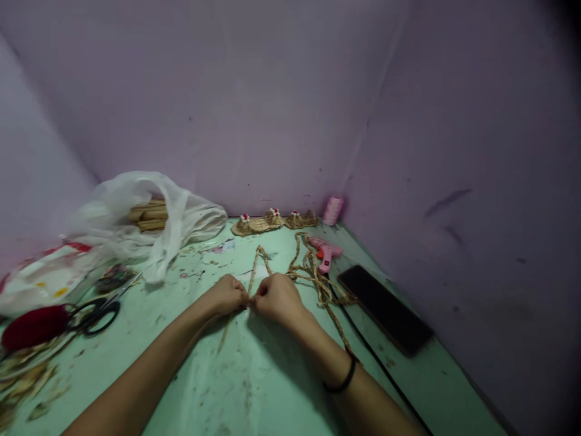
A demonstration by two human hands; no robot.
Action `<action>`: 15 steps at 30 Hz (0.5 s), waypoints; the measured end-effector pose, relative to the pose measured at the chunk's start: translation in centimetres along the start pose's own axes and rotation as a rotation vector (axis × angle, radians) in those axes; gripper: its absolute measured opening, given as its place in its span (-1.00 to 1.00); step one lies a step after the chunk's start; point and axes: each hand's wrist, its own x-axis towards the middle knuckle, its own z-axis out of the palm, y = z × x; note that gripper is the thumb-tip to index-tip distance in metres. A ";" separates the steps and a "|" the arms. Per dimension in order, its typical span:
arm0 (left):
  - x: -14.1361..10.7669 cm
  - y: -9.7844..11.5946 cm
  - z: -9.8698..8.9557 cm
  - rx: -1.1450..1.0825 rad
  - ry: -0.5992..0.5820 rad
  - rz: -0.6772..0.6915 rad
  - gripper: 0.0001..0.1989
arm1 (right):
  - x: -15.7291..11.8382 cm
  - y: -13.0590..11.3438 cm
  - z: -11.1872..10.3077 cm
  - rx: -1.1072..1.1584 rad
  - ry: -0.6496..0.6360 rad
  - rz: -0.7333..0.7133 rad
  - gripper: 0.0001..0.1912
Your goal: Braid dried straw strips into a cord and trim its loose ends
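Observation:
A braided strand of dried fibre (253, 270) runs up from between my hands, bends at a peak and comes back down behind my right hand. My left hand (229, 295) is closed on the strand, and a thin loose end hangs below it. Close beside it, almost touching, my right hand (276, 297) pinches the same strand with its fingers pressed together. The fingertips are partly hidden. More of the braid (313, 275) lies in a loose tangle to the right of my hands and trails toward my right wrist, which wears a dark band.
Right: a pink glue gun (325, 251) with a black cord, a black phone (385, 309), a pink thread spool (333, 210). Back: several small woven slippers (265, 224) with red-and-white beads. Left: a white plastic bag (172, 212) holding fibre bundles, scissors (97, 315), a dark red object (34, 327), scraps (22, 387).

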 end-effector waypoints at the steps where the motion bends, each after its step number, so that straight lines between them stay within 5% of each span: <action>1: -0.1 0.0 0.2 -0.025 0.019 -0.015 -0.87 | 0.0 0.1 -0.1 0.031 -0.048 0.010 -0.83; 6: -0.6 -0.2 0.6 -0.148 0.079 -0.083 -0.85 | -1.1 -0.5 0.2 0.025 -0.040 -0.049 -0.82; 11: -0.8 -0.6 -0.2 -0.203 -0.010 -0.111 -0.91 | -2.6 -1.7 -0.1 -0.186 0.044 -0.152 -0.80; 15: -0.9 -0.6 -0.8 -0.262 -0.051 -0.082 -0.91 | -1.6 -0.8 -1.0 -0.036 -0.053 -0.166 -0.83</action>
